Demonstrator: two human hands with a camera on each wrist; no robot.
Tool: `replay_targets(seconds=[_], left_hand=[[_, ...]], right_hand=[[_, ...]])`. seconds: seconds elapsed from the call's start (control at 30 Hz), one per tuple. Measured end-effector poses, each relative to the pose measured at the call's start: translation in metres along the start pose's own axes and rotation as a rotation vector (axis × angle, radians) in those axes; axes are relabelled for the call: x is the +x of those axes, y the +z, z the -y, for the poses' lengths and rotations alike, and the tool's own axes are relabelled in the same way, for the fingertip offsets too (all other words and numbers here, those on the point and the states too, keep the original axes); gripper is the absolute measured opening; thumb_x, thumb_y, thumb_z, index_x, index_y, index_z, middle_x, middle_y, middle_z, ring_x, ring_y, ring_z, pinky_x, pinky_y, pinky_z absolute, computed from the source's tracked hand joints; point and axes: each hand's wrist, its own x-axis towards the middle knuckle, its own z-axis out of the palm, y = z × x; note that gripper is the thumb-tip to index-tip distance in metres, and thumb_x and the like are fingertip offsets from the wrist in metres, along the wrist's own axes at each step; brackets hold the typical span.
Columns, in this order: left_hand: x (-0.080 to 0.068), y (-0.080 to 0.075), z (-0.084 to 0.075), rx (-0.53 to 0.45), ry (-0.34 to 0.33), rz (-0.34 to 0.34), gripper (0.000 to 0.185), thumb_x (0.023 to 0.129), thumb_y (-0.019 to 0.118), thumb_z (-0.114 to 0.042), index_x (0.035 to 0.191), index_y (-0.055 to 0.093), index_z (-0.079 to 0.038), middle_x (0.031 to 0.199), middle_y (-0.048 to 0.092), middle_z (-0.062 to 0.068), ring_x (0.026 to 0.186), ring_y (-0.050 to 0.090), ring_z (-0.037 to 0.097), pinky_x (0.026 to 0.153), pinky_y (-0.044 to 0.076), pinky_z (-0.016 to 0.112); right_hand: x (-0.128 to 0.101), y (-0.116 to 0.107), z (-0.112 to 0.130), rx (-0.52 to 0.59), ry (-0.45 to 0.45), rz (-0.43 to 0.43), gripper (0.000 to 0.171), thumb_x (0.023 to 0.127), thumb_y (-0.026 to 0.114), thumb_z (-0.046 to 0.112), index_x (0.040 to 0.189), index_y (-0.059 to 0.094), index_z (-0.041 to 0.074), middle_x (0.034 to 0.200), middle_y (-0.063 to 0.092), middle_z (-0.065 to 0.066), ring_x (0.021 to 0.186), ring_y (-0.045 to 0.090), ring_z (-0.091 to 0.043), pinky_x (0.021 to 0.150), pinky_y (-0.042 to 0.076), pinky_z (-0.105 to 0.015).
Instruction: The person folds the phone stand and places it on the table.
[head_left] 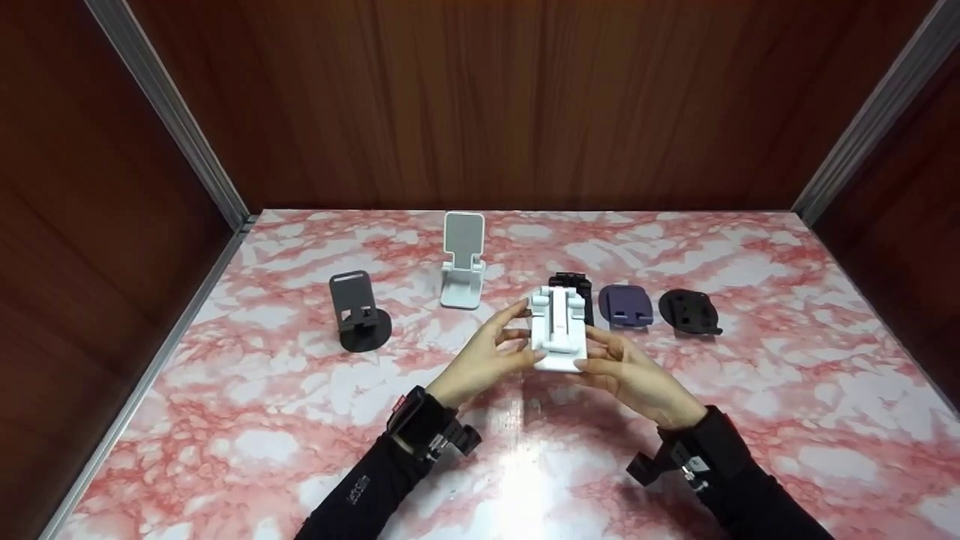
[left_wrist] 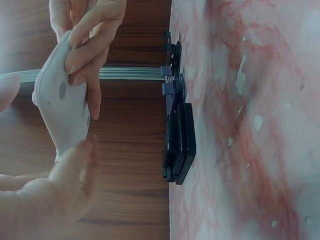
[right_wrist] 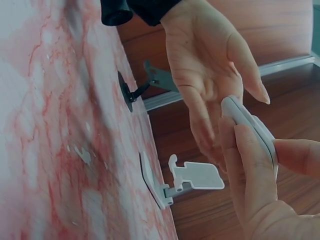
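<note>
1. Right grip pinches the white stand by its right side, thumb on the front, other fingers against the back.
2. Left grip lies at the left side of the white stand, its fingers loose and spread; the right wrist view shows its thumb standing off the stand, and I cannot tell how firmly the other fingers touch it.
3. Folded flat, the white stand is held up between the two hands, well clear of the surface, its hinged front facing the person.
4. Beyond the white stand, and partly hidden by it in the head view, is the black stand, folded and lying on the surface.
5. Right of the white stand sits the purple stand, folded low; farther right, near the purple one, lies the round stand, black and folded.
6. Left of the white stand and farther back, the tall stand is unfolded, its grey-faced panel upright.
7. Farthest left of the white stand is the grey stand, panel raised above a dark round base.
8. Well behind the white stand rises the brown wall.
</note>
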Motion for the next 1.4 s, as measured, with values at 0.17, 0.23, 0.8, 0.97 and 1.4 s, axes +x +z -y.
replay_targets(seconds=[0.17,0.23,0.8,0.97,1.4], left_hand=[[-0.001,-0.002,-0.002,0.075,0.031,0.003,0.079,0.091,0.069,-0.015,0.153,0.021,-0.003,0.152,0.03,0.017,0.134,0.037,0.028,0.113,0.029,0.033],[-0.002,-0.003,-0.003,0.115,0.034,0.019,0.08,0.092,0.067,-0.016,0.155,0.017,-0.008,0.155,0.025,0.016,0.138,0.031,0.027,0.114,0.025,0.035],[-0.021,-0.029,0.003,0.362,0.012,0.046,0.078,0.096,0.062,-0.027,0.157,0.014,-0.014,0.16,0.016,0.01,0.145,0.013,0.027,0.116,0.018,0.045],[-0.027,-0.037,0.008,0.396,-0.026,0.031,0.079,0.095,0.063,-0.027,0.157,0.015,-0.018,0.161,0.015,0.007,0.145,0.013,0.027,0.116,0.018,0.048],[-0.03,-0.045,0.011,0.538,0.036,0.027,0.082,0.093,0.064,-0.026,0.156,0.014,-0.011,0.16,0.013,0.011,0.146,0.011,0.029,0.116,0.014,0.05]], right_hand=[[-0.008,-0.008,0.002,-0.014,0.011,-0.007,0.074,0.094,0.051,-0.008,0.15,0.003,-0.009,0.128,0.056,-0.014,0.114,0.059,-0.024,0.106,0.039,-0.044],[-0.014,-0.014,0.002,-0.024,0.019,-0.005,0.074,0.095,0.05,-0.008,0.15,0.001,-0.01,0.128,0.056,-0.012,0.114,0.059,-0.024,0.106,0.04,-0.042],[-0.059,-0.066,0.002,-0.035,0.101,-0.013,0.073,0.096,0.049,-0.009,0.148,-0.001,-0.013,0.128,0.056,-0.011,0.116,0.058,-0.024,0.103,0.043,-0.038],[-0.057,-0.065,-0.001,-0.037,0.124,-0.029,0.077,0.095,0.051,-0.008,0.147,-0.006,-0.014,0.124,0.059,-0.012,0.114,0.059,-0.024,0.103,0.043,-0.038],[-0.017,-0.05,0.0,-0.07,0.114,-0.037,0.078,0.093,0.054,-0.009,0.149,0.0,-0.012,0.127,0.056,-0.017,0.115,0.058,-0.024,0.105,0.04,-0.042]])
